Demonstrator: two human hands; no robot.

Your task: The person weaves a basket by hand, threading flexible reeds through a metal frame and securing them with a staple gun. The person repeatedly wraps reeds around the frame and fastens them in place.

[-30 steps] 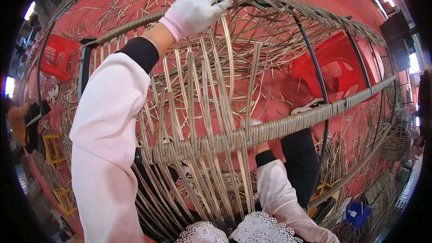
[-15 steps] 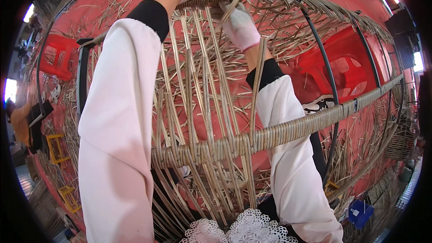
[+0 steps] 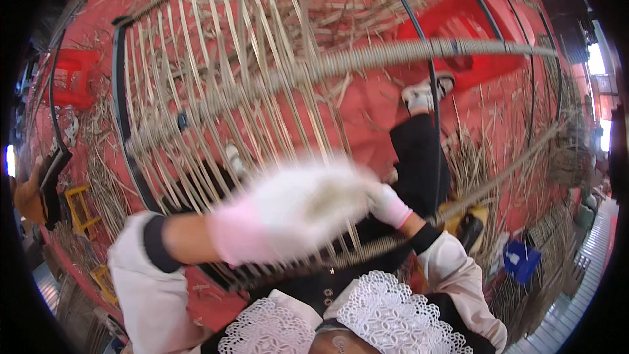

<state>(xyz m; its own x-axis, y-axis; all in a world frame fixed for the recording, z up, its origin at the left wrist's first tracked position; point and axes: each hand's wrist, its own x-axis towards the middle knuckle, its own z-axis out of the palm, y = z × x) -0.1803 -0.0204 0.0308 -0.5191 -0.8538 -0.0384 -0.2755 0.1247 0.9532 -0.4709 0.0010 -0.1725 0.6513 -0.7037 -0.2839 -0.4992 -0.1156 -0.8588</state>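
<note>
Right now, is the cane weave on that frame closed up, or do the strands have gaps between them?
Gaps remain. The cane strands stand apart on the metal frame, with red floor showing between them.

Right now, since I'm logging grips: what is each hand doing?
Left hand: gloved, motion-blurred in front of the woven rattan frame; grip cannot be told.
Right hand: gloved, at the frame's lower strands, mostly hidden; cannot be told.

A weaving workshop: cane scraps (image 3: 98, 177) litter the red floor (image 3: 373, 108).

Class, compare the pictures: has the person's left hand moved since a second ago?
Yes. The left hand has come down from the top rim of the woven frame to its lower part, near the chest.
</note>
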